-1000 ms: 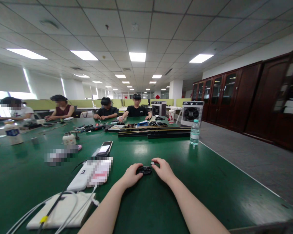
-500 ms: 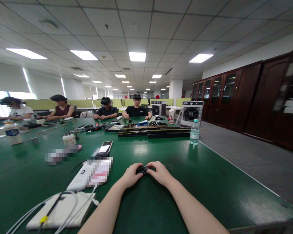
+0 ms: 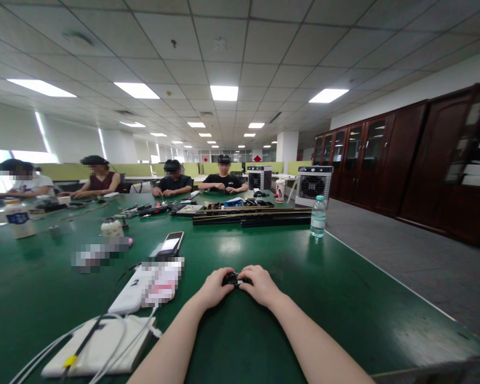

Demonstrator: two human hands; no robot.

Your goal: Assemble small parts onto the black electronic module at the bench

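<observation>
Head view, clock positions read from the small black component.

Item: small black component (image 3: 232,279), low on the green tabletop (image 3: 336,320), between the two hands. Fine detail hidden by fingers.
Item: left hand (image 3: 215,287), at 9 o'clock, curled narrow around the component's near-left end, thumb on the near side, fingers on the far side; holding it.
Item: right hand (image 3: 261,285), at 3 o'clock, thumb and fingers narrowed onto the component's right end. A small pale piece (image 3: 240,281) shows by the fingertips; whether it is pinched or seated in the component cannot be told.

Tabletop, left side: smartphone (image 3: 172,245), screen lit, at 10 o'clock; white power bank (image 3: 130,292) marked "2", at 9; flat white box (image 3: 98,349), at 8, white cables and a black cable with a yellow tag (image 3: 70,362) lying across it; squat white jar (image 3: 112,228), at 10, farther off.

Tabletop, far and right: long black rails (image 3: 276,220), lying crosswise, 12 to 1 o'clock; clear water bottle (image 3: 318,217) with pale label, upright, at 2.

Surroundings: co-worker in a black shirt (image 3: 224,182), seated across the table at 12 o'clock, hands near the tabletop; air cooler (image 3: 313,186), between 1 and 2; dark wooden cabinets (image 3: 408,160), at 2.
</observation>
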